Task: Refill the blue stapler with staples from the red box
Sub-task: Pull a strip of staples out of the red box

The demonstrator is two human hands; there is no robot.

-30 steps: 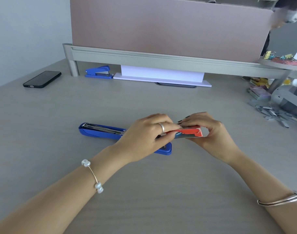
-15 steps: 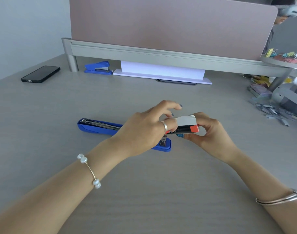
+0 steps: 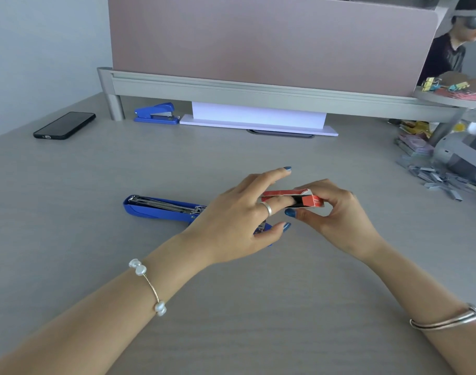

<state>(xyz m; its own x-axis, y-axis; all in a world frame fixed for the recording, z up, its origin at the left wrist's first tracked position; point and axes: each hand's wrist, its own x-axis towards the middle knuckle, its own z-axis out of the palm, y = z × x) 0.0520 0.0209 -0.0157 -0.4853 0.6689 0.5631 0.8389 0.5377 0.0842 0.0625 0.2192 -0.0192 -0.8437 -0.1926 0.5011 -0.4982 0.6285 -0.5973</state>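
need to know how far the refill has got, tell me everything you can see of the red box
The red box is a small cardboard carton, red with a pale panel and small unreadable print on its end. It is held above the desk, lying roughly level, gripped by the right hand. One side is open and dark inside, and a finger of the left hand reaches into it. No staples can be seen in the opening. It does not touch the blue stapler.

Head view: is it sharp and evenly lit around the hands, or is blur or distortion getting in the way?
Head view: soft, even light, no glare; red box and both hands, left hand, right hand, fairly sharp; wide-angle bending curves the partition rail; the loose staples at the right edge look smeared.
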